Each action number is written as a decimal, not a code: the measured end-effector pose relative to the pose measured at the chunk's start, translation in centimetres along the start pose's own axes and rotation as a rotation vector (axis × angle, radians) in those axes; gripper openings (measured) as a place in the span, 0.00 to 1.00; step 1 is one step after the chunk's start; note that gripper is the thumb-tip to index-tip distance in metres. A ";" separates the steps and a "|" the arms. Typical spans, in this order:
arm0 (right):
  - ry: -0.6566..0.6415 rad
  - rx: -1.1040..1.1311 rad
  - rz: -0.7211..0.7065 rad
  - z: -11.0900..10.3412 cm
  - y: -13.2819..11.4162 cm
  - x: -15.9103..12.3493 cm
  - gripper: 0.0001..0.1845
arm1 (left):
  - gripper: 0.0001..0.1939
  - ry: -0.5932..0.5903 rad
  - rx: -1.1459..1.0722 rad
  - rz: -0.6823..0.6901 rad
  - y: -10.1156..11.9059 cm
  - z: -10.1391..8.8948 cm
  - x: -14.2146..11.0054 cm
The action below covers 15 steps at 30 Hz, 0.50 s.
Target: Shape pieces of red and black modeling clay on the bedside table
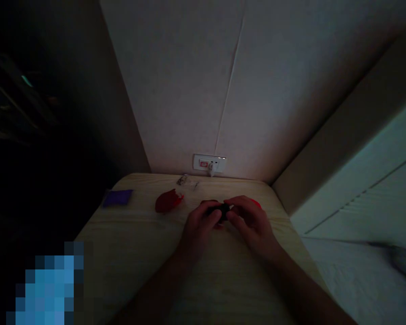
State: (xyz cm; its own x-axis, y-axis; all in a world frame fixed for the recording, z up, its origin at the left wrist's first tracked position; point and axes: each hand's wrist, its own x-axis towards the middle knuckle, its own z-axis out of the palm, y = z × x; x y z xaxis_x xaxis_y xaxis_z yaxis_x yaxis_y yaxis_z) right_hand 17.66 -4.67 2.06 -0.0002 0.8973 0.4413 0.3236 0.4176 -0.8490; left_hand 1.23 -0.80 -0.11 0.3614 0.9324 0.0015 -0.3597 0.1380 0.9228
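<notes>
A small black object [224, 211] is held between both hands above the wooden tabletop; the dim light hides its kind. My left hand [200, 224] grips its left side, thumb on top. From the right, my right hand [252, 221] closes thumb and fingers on its other end, where a small pale bit shows. Something red [218, 226] lies beneath the hands, mostly hidden. Another red piece [256, 203] peeks out behind my right hand. Left of my hands rests a red pouch-like thing [168, 201] with a ragged, shiny right end.
A purple packet [117, 197] lies near the left edge of the wooden table [230, 280]. Clear plastic scraps [187, 181] sit by the back edge. On the wall is a socket plate [199, 163] with a plug in it. A pale panel [358, 180] rises at the right.
</notes>
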 end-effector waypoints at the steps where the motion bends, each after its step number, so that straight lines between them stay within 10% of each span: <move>1: -0.004 0.015 -0.001 -0.2 -0.1 0.0 0.09 | 0.14 -0.004 0.005 0.006 0.1 0.0 -0.1; 15: 0.044 0.088 0.086 -0.5 0.0 -0.1 0.08 | 0.14 -0.014 0.383 0.276 1.0 -0.4 -0.5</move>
State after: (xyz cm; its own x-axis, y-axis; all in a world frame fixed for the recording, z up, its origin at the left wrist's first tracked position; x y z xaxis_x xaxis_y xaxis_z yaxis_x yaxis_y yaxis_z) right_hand 18.16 -4.78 2.16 0.0664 0.9239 0.3769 0.2360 0.3524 -0.9056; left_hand 0.32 -0.95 0.69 0.3094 0.9119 0.2695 -0.1014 -0.2502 0.9629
